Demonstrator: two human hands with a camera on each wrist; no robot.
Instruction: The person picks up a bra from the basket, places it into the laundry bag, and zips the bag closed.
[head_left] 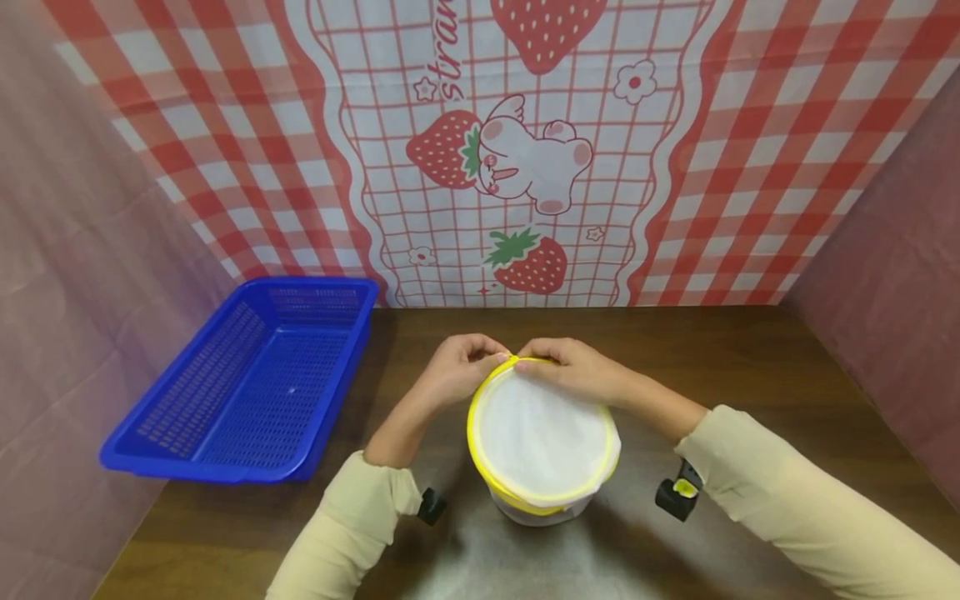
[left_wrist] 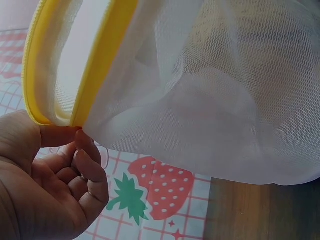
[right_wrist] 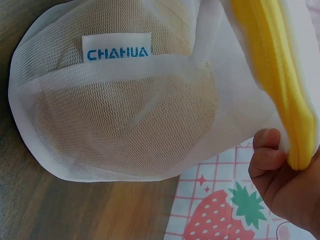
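From the remote station, I am holding the left forearm (head_left: 341,529) and right forearm (head_left: 810,500) angled inward. The left hand (head_left: 459,371) and right hand (head_left: 576,369) are sitting fingertips close together, each pinching against its thumb. The left's outer fingers (left_wrist: 82,190) are lying curled palmward.

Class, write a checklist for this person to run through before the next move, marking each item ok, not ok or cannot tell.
1. Left hand gripping the yellow zippered rim of the round white mesh bag: ok.
2. Right hand gripping that rim beside it: ok.
3. Rim fully zipped: cannot tell; the hands cover part.
4. Mesh side smooth: not ok; creased.
5. Rectangular blue plastic basket apart from the bag: ok.
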